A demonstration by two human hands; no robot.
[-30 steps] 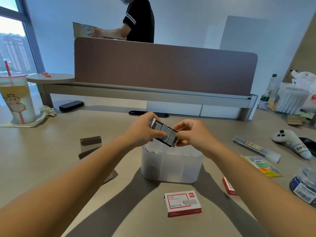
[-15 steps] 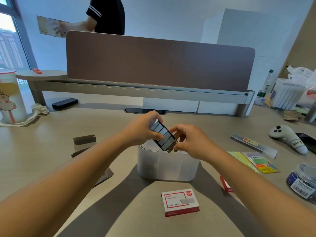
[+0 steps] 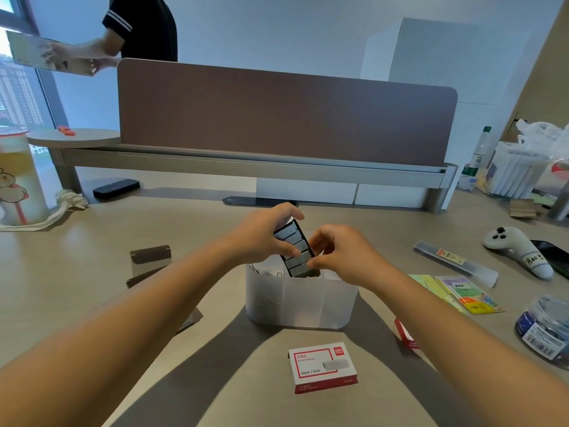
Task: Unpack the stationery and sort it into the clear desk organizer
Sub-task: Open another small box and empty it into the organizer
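Observation:
A dark tray of silver staple strips (image 3: 295,252) is tilted steeply, its lower end dipping into the clear desk organizer (image 3: 300,305). My left hand (image 3: 264,234) grips the tray's upper part from the left. My right hand (image 3: 340,255) pinches its lower right edge with fingertips. Paper clips lie in the organizer's left compartment. A red and white staples box (image 3: 321,366) lies closed on the desk in front of the organizer.
An opened brown card package (image 3: 149,263) lies to the left. On the right are sticky notes (image 3: 469,294), a long clear pack (image 3: 454,261), a white controller (image 3: 518,249), a clear jar (image 3: 546,328) and another red box (image 3: 405,334). A person stands behind the desk divider (image 3: 286,112).
The staple tray has tipped from nearly level to steeply upright and its lower end has gone down into the organizer. Both hands lowered with it.

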